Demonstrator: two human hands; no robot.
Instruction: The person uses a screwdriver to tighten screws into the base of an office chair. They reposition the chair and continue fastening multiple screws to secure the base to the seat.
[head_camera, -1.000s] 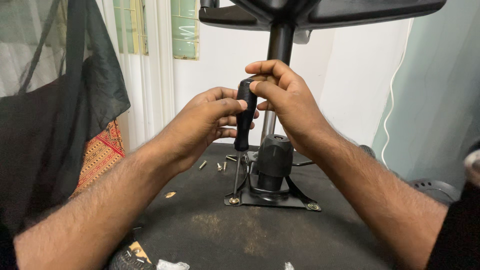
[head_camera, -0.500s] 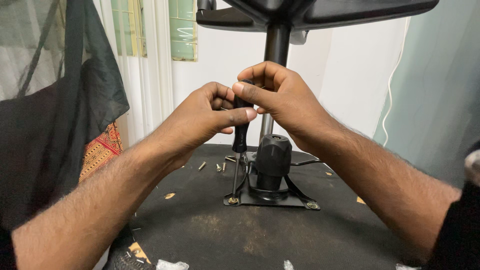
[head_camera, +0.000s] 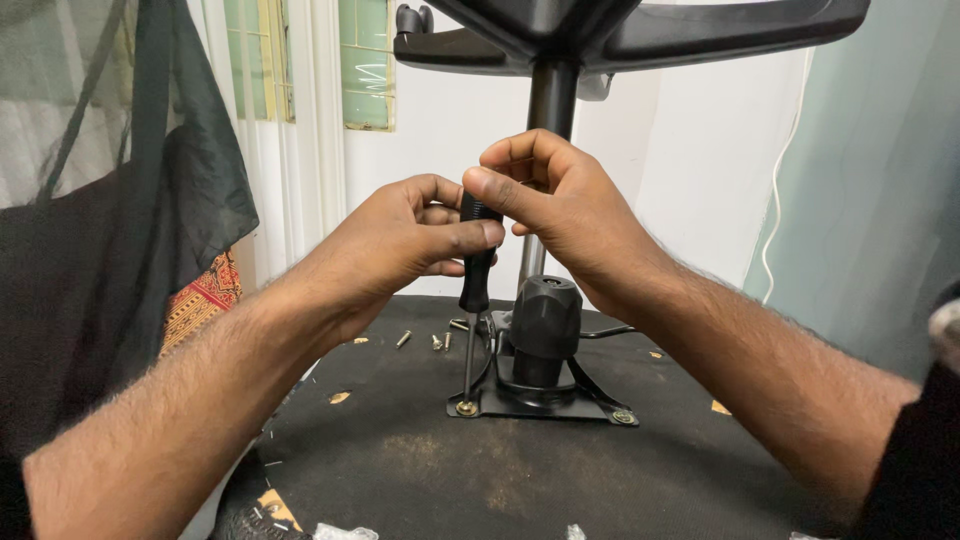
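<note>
A screwdriver with a black handle (head_camera: 478, 270) stands upright, its thin shaft reaching down to a brass screw (head_camera: 466, 407) at the front left corner of a black metal mounting plate (head_camera: 590, 400). My left hand (head_camera: 405, 240) wraps the handle from the left, thumb across it. My right hand (head_camera: 550, 195) pinches the handle's top from the right. The plate sits on the black underside of an upturned chair seat (head_camera: 420, 470), and a black cylinder (head_camera: 543, 320) and column (head_camera: 550, 100) rise from the plate.
Several loose screws (head_camera: 430, 341) lie on the seat behind the plate. The chair's black star base (head_camera: 640, 30) spreads overhead. Dark cloth (head_camera: 150, 200) hangs at the left, patterned fabric (head_camera: 200, 300) beside it. A white cable (head_camera: 775, 200) runs down the right wall.
Both hands have shifted slightly on the screwdriver handle, the right hand's fingers moving over its top. The screwdriver stays upright on the same corner screw.
</note>
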